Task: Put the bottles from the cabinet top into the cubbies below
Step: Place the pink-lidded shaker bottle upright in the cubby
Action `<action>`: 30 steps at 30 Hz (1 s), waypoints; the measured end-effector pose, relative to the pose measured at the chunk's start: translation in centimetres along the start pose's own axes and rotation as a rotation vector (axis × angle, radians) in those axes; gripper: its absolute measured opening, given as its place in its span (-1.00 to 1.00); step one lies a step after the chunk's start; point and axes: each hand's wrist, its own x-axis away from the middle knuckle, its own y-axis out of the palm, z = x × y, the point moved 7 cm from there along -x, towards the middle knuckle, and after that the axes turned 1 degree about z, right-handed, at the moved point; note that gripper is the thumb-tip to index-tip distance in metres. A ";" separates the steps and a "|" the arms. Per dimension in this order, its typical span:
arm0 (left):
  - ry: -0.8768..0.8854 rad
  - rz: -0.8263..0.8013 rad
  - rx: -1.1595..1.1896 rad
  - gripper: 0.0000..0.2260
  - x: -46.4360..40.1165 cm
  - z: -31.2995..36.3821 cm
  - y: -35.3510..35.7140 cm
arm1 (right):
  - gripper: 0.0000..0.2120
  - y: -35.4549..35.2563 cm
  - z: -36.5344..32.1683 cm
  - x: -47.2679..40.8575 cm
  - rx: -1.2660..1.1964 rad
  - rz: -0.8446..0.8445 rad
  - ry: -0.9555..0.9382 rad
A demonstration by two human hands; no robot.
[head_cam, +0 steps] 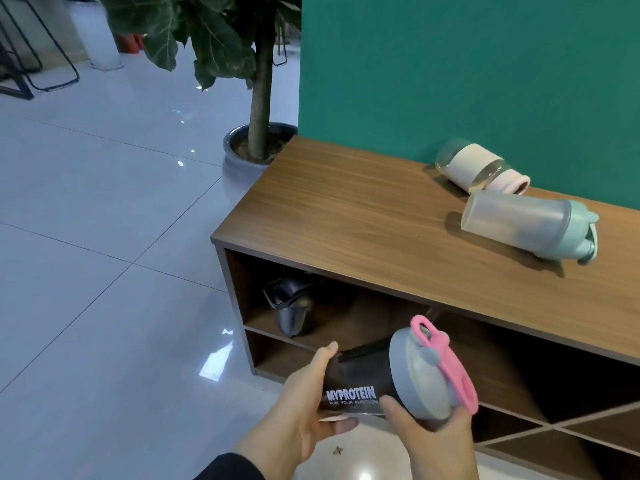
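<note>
Both hands hold a black shaker bottle with a grey lid and pink loop, tilted on its side in front of the cubbies. My left hand grips its base end; my right hand grips under the lid. On the wooden cabinet top lie two bottles on their sides: a clear glass bottle with a cream sleeve and pink cap by the wall, and a frosted shaker with a mint lid in front of it. A dark shaker stands upright in the upper left cubby.
A green wall backs the cabinet. A potted tree stands at the cabinet's left end on the glossy tiled floor. Black chair legs are at the far left. More cubbies with diagonal dividers open to the right.
</note>
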 end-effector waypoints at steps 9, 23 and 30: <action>0.304 0.208 -0.133 -0.71 -2.1 2.6 -1.6 | 0.01 7.4 2.9 -4.2 0.071 -0.285 -0.034; 0.306 0.123 -0.126 -0.92 -2.7 3.5 -0.9 | -0.02 9.6 5.3 -8.9 0.213 -0.138 -0.010; 0.332 0.092 -0.113 -0.94 -2.9 3.7 -1.0 | 0.09 9.0 7.7 -7.8 0.256 -0.198 0.159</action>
